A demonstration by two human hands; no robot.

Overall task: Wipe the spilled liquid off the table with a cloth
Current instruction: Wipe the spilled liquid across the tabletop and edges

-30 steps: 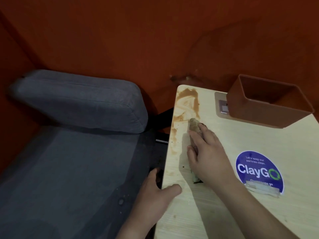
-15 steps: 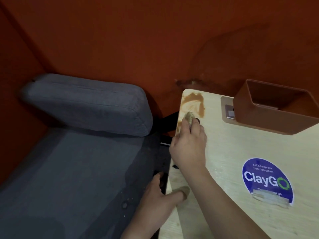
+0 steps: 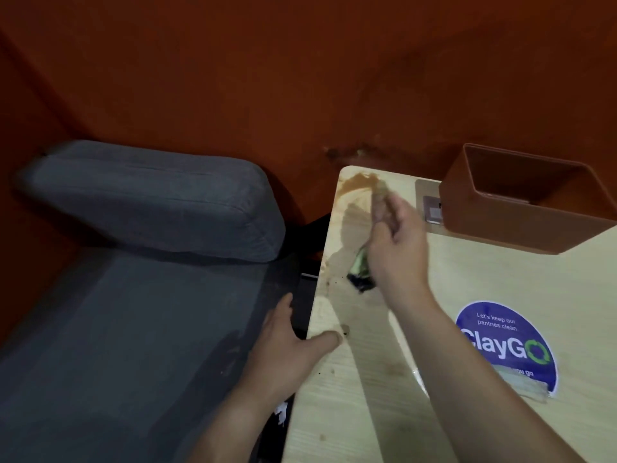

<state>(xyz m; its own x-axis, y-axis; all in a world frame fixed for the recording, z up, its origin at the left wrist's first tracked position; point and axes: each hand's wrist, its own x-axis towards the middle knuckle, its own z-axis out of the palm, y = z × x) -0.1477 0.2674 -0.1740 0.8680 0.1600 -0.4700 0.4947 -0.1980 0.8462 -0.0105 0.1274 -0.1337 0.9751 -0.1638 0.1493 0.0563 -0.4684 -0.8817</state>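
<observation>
A brown spill (image 3: 359,182) lies at the far left corner of the pale wooden table (image 3: 467,282), with thin smears trailing down the left edge. My right hand (image 3: 397,248) presses a stained cloth (image 3: 362,272) on the table just below the spill; the cloth's dark end sticks out under my palm and the hand is motion-blurred. My left hand (image 3: 293,345) grips the table's left edge, thumb on top, fingers below the rim.
A brown open box (image 3: 521,202) stands at the back right, beside a socket plate (image 3: 432,212). A round blue ClayGo sticker (image 3: 507,345) lies right of my forearm. A grey cushioned bench (image 3: 133,262) sits left of the table; orange walls close the back.
My right hand swept the cloth from mid-table up to the left edge, then right and farther toward the far corner. The brown patch is thinner. My left hand stayed on the edge.
</observation>
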